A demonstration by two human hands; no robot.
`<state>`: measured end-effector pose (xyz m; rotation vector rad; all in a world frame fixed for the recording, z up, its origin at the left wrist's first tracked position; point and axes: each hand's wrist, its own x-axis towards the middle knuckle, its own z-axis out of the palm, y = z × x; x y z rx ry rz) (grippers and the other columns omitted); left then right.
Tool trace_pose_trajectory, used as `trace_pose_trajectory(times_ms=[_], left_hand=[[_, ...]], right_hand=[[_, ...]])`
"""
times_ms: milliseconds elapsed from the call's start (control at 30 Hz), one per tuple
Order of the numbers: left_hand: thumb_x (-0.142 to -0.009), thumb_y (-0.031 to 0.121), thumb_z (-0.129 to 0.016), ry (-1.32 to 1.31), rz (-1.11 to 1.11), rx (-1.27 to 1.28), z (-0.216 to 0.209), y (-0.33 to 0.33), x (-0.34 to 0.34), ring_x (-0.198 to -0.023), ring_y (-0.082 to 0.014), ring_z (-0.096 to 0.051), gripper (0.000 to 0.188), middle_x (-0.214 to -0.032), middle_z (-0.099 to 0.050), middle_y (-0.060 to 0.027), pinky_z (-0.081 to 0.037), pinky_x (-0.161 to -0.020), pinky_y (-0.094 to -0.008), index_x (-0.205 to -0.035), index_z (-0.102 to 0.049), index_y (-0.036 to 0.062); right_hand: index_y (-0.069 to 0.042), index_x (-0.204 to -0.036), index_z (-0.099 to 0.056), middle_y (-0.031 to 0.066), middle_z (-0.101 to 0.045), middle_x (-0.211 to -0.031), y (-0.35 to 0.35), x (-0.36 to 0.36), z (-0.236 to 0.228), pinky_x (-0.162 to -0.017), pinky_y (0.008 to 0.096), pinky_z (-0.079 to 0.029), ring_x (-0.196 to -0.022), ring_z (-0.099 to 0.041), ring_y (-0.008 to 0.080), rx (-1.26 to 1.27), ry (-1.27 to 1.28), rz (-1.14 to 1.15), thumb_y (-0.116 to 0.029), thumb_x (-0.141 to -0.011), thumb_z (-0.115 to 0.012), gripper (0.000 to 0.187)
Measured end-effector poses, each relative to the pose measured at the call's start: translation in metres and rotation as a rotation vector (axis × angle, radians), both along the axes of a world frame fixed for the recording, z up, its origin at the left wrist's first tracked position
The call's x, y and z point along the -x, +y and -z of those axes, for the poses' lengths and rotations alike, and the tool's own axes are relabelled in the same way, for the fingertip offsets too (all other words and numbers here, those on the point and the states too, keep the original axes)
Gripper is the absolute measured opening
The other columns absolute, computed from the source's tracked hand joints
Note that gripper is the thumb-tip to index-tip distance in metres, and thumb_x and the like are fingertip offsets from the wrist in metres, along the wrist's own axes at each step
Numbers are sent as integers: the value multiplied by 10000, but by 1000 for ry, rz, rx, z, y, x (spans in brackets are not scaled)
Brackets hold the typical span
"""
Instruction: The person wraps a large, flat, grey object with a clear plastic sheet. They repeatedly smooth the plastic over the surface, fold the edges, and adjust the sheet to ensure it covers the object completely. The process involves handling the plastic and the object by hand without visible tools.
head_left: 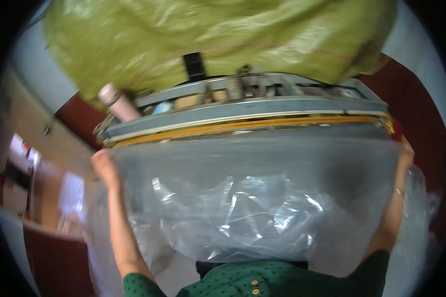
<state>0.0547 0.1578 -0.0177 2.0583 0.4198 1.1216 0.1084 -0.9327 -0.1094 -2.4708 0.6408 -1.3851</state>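
Note:
A wide sheet of clear plastic film (252, 163) stretches between my two hands, its far edge along the front of a long grey metal machine (243, 107). My left hand (105, 166) is closed on the film's left corner, just below the machine's left end. At the right end my right hand (406, 152) grips the other corner, its fingers partly hidden. An orange-yellow strip (243, 126) runs along the machine's front edge, right beyond the film. Loose, crumpled film hangs toward my body and past both forearms.
A pink bottle (121, 105) leans at the machine's left end. Behind the machine rises a large yellow-green woven sheet (223, 34), with a black rectangular object (194, 67) against it. Small parts lie in the machine's open top. A doorway (44, 183) shows at the left.

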Motion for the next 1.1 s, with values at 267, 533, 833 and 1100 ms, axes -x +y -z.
trace_pose_trajectory(times_ms=[267, 533, 833, 1100], left_hand=[[-889, 171, -491, -63, 60, 205, 108, 91, -54, -574, -37, -320, 142, -656, -385, 61, -277, -498, -195, -776, -487, 84], [-875, 156, -554, -129, 204, 327, 126, 145, -100, -550, -27, -319, 166, -620, -380, 76, -250, -480, -182, -741, -472, 104], [-858, 168, -590, -169, 128, 252, 126, 114, -117, -549, -38, -344, 187, -619, -406, 59, -277, -481, -183, -753, -456, 93], [-865, 110, -504, -161, 95, 461, 115, 136, -87, -645, -141, -525, 98, -799, -517, -50, -485, -543, -291, -932, -442, 75]], right_hand=[[-50, -792, -513, -23, -476, -679, 140, -86, 13, -565, 224, -380, -611, -431, 65, -420, -235, -483, -193, -864, -555, 166], [-47, -746, -496, -23, -483, -632, 171, -127, 11, -570, 226, -392, -579, -449, 74, -544, -268, -494, -161, -839, -598, 179], [-54, -749, -511, 35, -543, -648, 134, -128, 12, -552, 239, -435, -559, -508, 104, -71, -301, -84, -138, -766, -649, 162], [-60, -926, -481, 46, -535, -628, 190, -116, -15, -388, 232, -381, -455, -493, 116, -899, -311, -268, -124, -839, -532, 120]])
